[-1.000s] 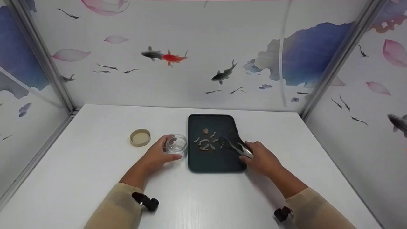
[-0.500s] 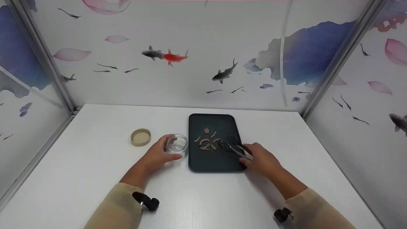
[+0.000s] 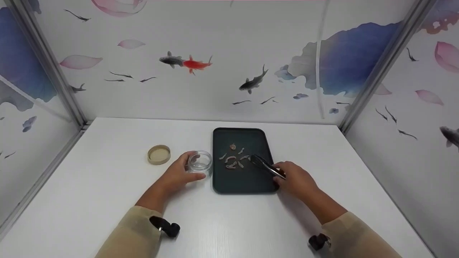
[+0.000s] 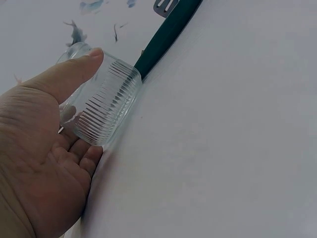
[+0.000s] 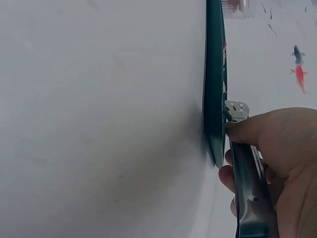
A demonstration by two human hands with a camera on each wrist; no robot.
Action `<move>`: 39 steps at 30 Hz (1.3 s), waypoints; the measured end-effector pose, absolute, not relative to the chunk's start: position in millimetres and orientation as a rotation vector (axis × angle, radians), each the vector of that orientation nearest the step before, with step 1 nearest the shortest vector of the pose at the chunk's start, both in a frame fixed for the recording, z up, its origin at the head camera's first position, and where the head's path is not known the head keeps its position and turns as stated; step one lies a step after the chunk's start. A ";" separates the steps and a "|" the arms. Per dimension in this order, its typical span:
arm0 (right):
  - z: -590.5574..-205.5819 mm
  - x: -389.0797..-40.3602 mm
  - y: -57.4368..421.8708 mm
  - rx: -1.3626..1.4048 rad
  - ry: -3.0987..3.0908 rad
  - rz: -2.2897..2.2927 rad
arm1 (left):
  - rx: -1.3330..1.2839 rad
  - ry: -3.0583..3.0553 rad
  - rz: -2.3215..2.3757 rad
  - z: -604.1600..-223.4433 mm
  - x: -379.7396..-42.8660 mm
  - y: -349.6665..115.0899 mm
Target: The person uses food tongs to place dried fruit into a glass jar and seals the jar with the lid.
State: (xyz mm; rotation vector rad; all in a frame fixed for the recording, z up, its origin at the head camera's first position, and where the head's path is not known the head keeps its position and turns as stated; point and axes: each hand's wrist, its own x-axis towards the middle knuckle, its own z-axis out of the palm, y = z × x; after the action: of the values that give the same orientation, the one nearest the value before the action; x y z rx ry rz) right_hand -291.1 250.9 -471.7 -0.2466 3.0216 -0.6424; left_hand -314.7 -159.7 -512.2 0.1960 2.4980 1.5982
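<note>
My left hand [image 3: 177,175] holds a clear glass jar [image 3: 200,165] beside the tray's left edge. In the left wrist view its thumb lies along the ribbed jar wall [image 4: 111,104] and the other fingers are around the far side. My right hand [image 3: 296,179] grips metal tongs [image 3: 267,167] over the right part of the dark green tray [image 3: 244,184]. The slotted tong heads [image 5: 237,110] are close together, right by the rightmost of several small, curled, greyish-brown dried pieces [image 3: 230,160]. What lies between the heads is hidden.
A round, tan lid [image 3: 159,154] lies left of the jar on the white table [image 3: 215,225]. Printed panels with fish and petals [image 3: 222,93] enclose the back and both sides, with metal posts at the corners.
The tongs' arms, spread apart before, have come together by the right end of the pieces. The left hand, jar, lid and tray stay in place.
</note>
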 end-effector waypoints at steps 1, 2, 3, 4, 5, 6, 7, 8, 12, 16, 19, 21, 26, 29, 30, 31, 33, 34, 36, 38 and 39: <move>-471.3 -290.8 250.9 -0.251 3.024 -0.643 | 0.193 2.498 1.598 -512.4 -314.5 -159.6; -470.7 -290.3 250.8 -0.255 3.028 -0.639 | 0.191 2.495 1.600 -512.6 -314.3 -159.5; -470.1 -289.9 250.7 -0.257 3.030 -0.637 | 0.192 2.494 1.599 -512.8 -314.1 -159.4; -469.3 -289.6 250.7 -0.262 3.031 -0.633 | 0.186 2.492 1.601 -512.8 -313.9 -159.3; -468.5 -289.5 250.5 -0.263 3.032 -0.631 | 0.185 2.493 1.601 -512.7 -313.6 -159.2; -467.3 -289.2 250.2 -0.262 3.030 -0.634 | 0.184 2.496 1.599 -512.6 -313.3 -159.1; -466.2 -289.1 249.6 -0.256 3.029 -0.641 | 0.184 2.500 1.594 -512.6 -313.0 -159.1; -464.8 -289.0 248.9 -0.251 3.027 -0.648 | 0.179 2.503 1.590 -512.4 -312.7 -159.0; -458.5 -289.1 243.3 -0.214 3.013 -0.685 | 0.176 2.512 1.577 -511.9 -312.3 -159.2; -451.8 -289.8 234.7 -0.216 3.015 -0.689 | 0.179 2.490 1.602 -512.0 -312.4 -159.8; -446.6 -289.8 226.7 -0.246 3.025 -0.694 | 0.175 2.478 1.614 -511.8 -312.5 -160.0; -443.2 -289.9 221.0 -0.265 3.029 -0.707 | 0.175 2.478 1.613 -511.8 -312.9 -159.6; -435.8 -291.7 203.7 -0.281 3.030 -0.733 | 0.174 2.490 1.604 -512.3 -313.7 -159.2; -432.6 -292.1 192.7 -0.291 3.031 -0.747 | 0.188 2.504 1.597 -512.9 -313.5 -159.2; -431.9 -292.3 189.6 -0.302 3.030 -0.756 | 0.191 2.506 1.599 -512.7 -313.2 -159.3; -430.9 -292.4 186.3 -0.311 3.031 -0.763 | 0.194 2.509 1.599 -512.4 -312.9 -159.3; -429.0 -292.5 179.9 -0.338 3.032 -0.780 | 0.200 2.510 1.600 -512.2 -312.8 -159.6; -428.3 -292.5 177.0 -0.359 3.034 -0.785 | 0.200 2.509 1.603 -512.3 -313.1 -159.8; -427.2 -292.5 171.5 -0.386 3.039 -0.795 | 0.199 2.506 1.604 -511.8 -312.9 -159.9; -426.4 -292.1 166.2 -0.404 3.044 -0.796 | 0.194 2.505 1.597 -511.4 -313.0 -159.7; -426.1 -291.7 163.6 -0.409 3.048 -0.793 | 0.195 2.506 1.592 -511.2 -312.9 -159.7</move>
State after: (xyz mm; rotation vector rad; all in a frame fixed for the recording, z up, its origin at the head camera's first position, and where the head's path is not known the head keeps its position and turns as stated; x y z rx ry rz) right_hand -291.7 163.6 -426.1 -0.4093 3.0475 -0.7927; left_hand -312.9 -159.7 -511.2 0.1947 2.5058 1.5924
